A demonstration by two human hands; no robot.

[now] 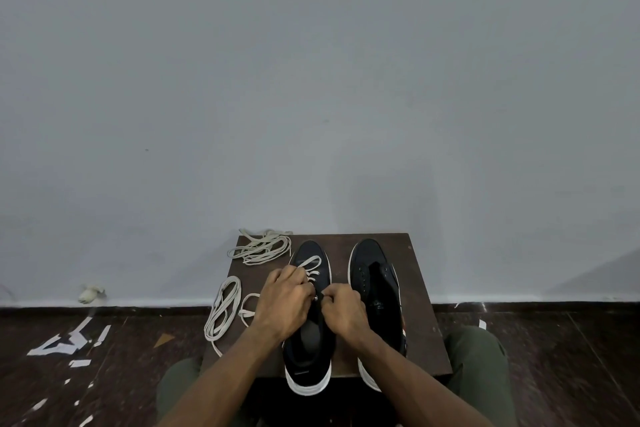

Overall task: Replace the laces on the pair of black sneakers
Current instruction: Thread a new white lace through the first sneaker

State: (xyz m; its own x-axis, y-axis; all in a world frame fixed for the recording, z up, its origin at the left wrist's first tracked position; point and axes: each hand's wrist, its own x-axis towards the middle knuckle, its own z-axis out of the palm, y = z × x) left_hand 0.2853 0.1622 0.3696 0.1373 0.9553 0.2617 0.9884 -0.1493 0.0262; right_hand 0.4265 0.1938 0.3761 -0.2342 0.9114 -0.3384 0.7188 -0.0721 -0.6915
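Black sneakers stand side by side on a small brown desk (420,291), toes toward the wall, heels toward the person, long axes running away from the camera. Left sneaker (309,333) carries pale lace (309,265) through its front eyelets; right sneaker (375,288) is unlaced. Left hand (282,302) and right hand (343,308) both pinch lace at the left sneaker's eyelets. Two loose lace bundles (261,246) (223,310) lie on the desk's left side
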